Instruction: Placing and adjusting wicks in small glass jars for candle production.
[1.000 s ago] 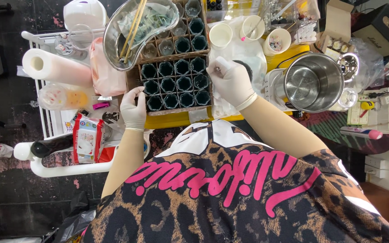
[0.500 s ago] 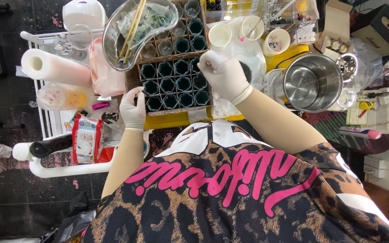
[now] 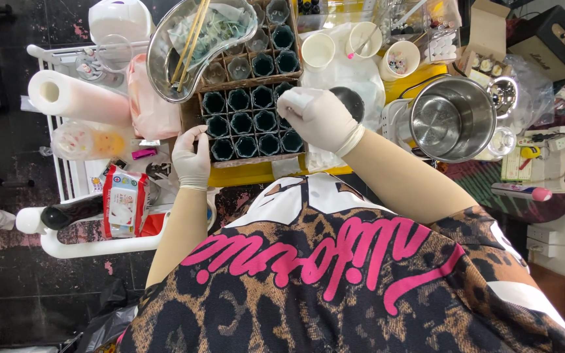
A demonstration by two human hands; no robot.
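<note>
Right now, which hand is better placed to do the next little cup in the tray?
Probably the right hand. It is over the tray of dark cups, with its fingers pinched just above one cup. The left hand is only at the tray's left edge.

Bright, even light; sharp; upside-down view.

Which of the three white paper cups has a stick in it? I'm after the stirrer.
The middle cup, in the row beyond the tray of dark tubes. A pink-tipped stick leans in it; the left cup and the right cup have none.
</note>
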